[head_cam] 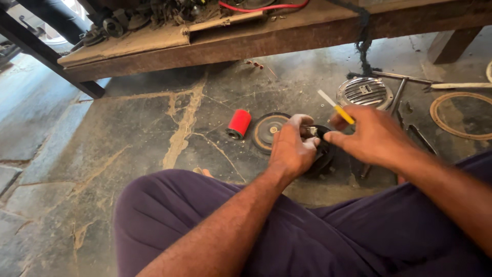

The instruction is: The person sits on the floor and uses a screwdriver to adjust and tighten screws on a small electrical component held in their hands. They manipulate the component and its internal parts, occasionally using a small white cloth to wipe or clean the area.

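Note:
My left hand (290,147) is closed over a round black part (324,154) that rests on the stone floor, fingers pinching a small shiny metal piece (309,131) on top of it. My right hand (371,136) grips a thin tool with a yellow and white handle (335,107), its tip pointing down toward that black part; the tip is hidden behind the fingers. Both hands meet over the part, just above my knees in purple trousers (328,241).
A black disc with a tan ring (266,131) and a red cylinder (239,123) lie left of the hands. A chrome ribbed round cover (364,92), metal rods (398,95) and a tan ring gasket (459,115) lie to the right. A low wooden bench (246,41) with cluttered parts runs behind.

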